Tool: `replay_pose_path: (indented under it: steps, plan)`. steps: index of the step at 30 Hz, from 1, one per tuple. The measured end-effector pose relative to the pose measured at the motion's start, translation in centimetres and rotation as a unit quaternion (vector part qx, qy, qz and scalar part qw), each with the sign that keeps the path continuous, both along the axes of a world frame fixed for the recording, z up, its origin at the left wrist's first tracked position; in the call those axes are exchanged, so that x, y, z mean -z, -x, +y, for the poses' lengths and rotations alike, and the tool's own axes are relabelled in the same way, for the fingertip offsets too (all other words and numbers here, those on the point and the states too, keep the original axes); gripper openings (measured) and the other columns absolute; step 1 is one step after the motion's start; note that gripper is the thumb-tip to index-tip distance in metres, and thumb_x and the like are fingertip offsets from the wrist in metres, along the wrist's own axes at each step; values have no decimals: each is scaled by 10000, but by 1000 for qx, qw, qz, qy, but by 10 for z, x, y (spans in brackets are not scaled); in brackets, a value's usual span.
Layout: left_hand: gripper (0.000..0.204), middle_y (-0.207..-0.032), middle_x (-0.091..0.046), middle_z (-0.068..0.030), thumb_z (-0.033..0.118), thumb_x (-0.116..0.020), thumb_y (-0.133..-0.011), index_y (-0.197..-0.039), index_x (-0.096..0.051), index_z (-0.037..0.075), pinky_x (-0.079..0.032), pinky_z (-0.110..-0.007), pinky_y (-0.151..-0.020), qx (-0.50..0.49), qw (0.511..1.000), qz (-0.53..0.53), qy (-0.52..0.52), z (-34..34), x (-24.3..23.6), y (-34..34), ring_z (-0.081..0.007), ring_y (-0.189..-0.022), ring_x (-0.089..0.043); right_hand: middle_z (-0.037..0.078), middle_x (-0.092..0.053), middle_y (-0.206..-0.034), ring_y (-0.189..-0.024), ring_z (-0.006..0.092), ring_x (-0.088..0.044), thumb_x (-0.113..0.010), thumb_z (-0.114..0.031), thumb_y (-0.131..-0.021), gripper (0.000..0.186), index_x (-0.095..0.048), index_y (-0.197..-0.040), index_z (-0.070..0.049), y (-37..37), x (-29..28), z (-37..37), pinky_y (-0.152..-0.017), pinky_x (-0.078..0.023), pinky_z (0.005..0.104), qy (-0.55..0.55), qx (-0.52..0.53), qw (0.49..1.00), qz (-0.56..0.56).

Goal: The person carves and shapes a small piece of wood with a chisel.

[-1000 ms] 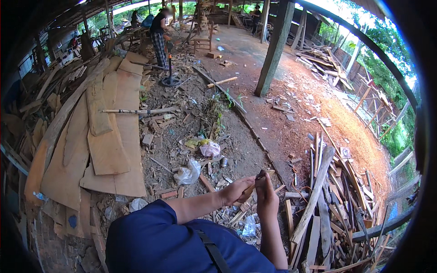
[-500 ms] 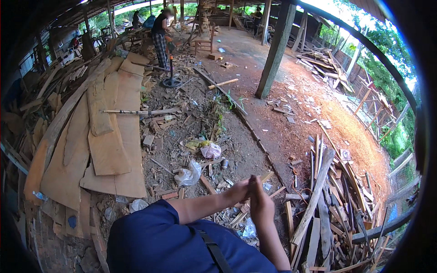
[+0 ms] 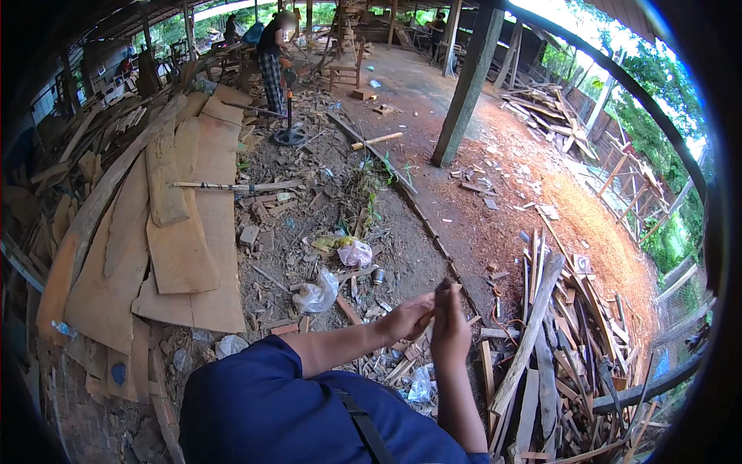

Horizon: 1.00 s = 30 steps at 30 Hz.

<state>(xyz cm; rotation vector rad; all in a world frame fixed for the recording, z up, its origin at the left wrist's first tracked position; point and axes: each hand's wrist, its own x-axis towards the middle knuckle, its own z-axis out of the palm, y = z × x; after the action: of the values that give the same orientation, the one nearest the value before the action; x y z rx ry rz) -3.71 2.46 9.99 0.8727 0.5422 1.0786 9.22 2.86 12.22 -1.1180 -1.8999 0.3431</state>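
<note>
Before my chest both hands meet, fingers closed together around something small that I cannot make out. My left hand point(image 3: 411, 315) reaches in from the left with its fingers curled behind the other hand. Upright beside it is my right hand point(image 3: 450, 331), its fingertips pressed together at the top. A small dark and pale patch shows at those fingertips, too small to name. Beneath the hands the ground is strewn with wood scraps, and a clear plastic bag point(image 3: 316, 294) lies to their left. A small can point(image 3: 378, 276) stands just beyond them.
Wide wooden slabs point(image 3: 212, 232) are stacked at the left. Scrap timber point(image 3: 533, 340) is heaped at the right, near a wooden post point(image 3: 468, 85). A pink bag point(image 3: 355, 253) lies ahead. Farther off, a person point(image 3: 270, 58) stands near a wooden chair point(image 3: 347, 73) and a round-based stand point(image 3: 290, 136).
My joined hands have shifted slightly; the left hand has moved a little lower and apart from the right fingertips. The view has moved slightly.
</note>
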Motion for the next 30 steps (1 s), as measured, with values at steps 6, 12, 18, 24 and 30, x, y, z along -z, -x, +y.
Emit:
replay_pose_path:
  steps: [6, 12, 18, 24, 30]
  plan:
    - [466, -588, -437, 12, 229, -321, -936, -1335, -215, 14, -323, -184, -390, -27, 996, 75, -26, 1, 6, 0, -48, -457, -396, 190, -561, -1112, -1034, 221, -557, -442, -43, -881, 393, -364, -1264, 0, -25, 6, 18, -821, -452, 301, 13, 10, 995, 97]
    - [414, -715, -547, -64, 240, -354, -915, -1263, -298, 22, -390, -195, -456, -74, 992, 73, 75, 10, 8, 3, -90, -523, -483, 111, -563, -929, -744, 135, -556, -474, -53, -851, 531, -247, -1330, -17, -31, 15, -4, -643, -447, 239, 120, -7, 985, 121]
    - [365, -796, -583, -103, 226, -373, -908, -1205, -306, 25, -418, -202, -474, -104, 990, 46, 83, 9, 9, 11, -94, -536, -501, 108, -591, -904, -727, 122, -563, -513, -36, -833, 377, -382, -1186, -19, -30, 19, -4, -621, -441, 233, 200, -45, 966, 158]
    - [441, -678, -501, -13, 361, -434, -904, -1186, -371, 28, -360, -195, -446, -62, 989, 131, -32, 12, 22, 4, -70, -494, -441, 161, -575, -1048, -905, 173, -582, -496, 4, -829, 371, -361, -1175, 10, -37, 34, 0, -758, -451, 263, 187, -75, 955, 219]
    - [354, -607, -447, 19, 336, -370, -931, -1143, -447, 63, -316, -190, -419, -28, 999, 16, 26, 7, 20, 6, -52, -484, -417, 215, -452, -1229, -1133, 289, -470, -442, -7, -849, 500, -260, -1313, 37, -12, 16, -6, -936, -377, 348, 170, -169, 958, 159]
